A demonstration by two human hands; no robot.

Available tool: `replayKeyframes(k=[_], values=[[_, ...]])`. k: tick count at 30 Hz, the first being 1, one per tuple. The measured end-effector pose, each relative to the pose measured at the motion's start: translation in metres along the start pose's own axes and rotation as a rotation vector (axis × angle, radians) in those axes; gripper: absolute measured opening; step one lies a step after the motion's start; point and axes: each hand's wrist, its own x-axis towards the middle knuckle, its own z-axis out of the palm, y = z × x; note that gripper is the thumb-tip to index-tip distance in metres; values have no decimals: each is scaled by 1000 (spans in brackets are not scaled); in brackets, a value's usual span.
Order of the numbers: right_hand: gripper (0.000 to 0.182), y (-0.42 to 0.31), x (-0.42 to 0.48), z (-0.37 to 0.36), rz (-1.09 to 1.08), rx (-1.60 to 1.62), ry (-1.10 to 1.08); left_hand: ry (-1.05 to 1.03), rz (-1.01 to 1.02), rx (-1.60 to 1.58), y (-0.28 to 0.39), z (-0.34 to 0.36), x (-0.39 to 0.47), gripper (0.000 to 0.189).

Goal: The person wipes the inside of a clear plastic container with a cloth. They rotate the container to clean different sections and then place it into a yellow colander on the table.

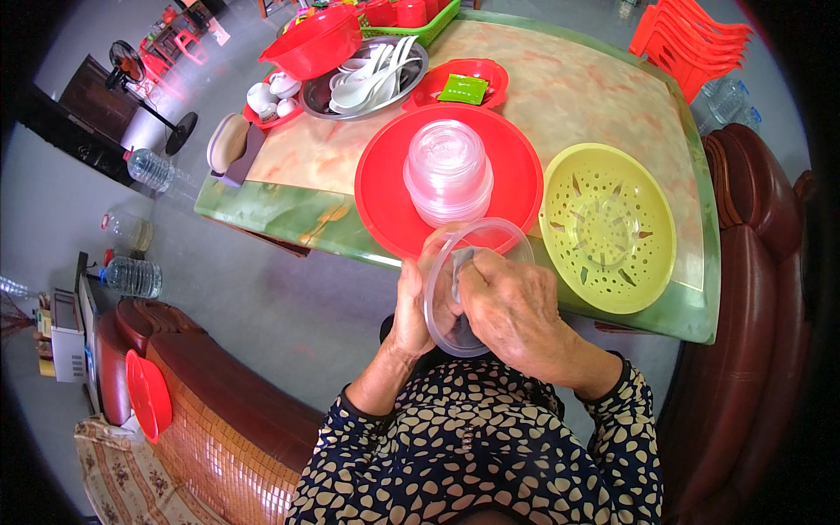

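Note:
My left hand point(415, 308) holds a clear plastic bowl point(501, 231) tilted on its side, in front of the table edge. Inside its mouth, my right hand point(508, 295) pinches a grey cloth point(463, 259) against the inner wall; most of the cloth is hidden by the fingers. Just beyond my hands, a stack of clear plastic bowls point(448, 174) stands upside down on a red plastic tray point(380, 180). To the right of the tray, a yellow plastic colander point(558, 262) rests at the table's edge with a clear round container point(605, 233) in it.
On the marble-patterned table point(590, 72) stand a steel basin point(315, 98) of white spoons, a red basin point(315, 42), a red dish point(495, 75) with green packets, and a purple holder point(241, 161). Leather seats point(715, 367) flank the right side; red stools point(695, 42) are stacked behind.

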Motion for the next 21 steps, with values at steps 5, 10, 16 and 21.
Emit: replayKeyframes(k=[5, 10, 16, 21], values=[[14, -1, -1, 4, -41, 284, -20, -8, 24, 80, 6, 4, 0, 96], [25, -6, 9, 8, 66, 265, 199, 122, 36, 76, 3, 10, -2, 94], [24, -3, 6, 17, -52, 518, 164, 7, 40, 195, 10, 7, -1, 93], [21, 5, 4, 7, -177, 668, -2, -24, 68, 154, 5, -4, 3, 93]])
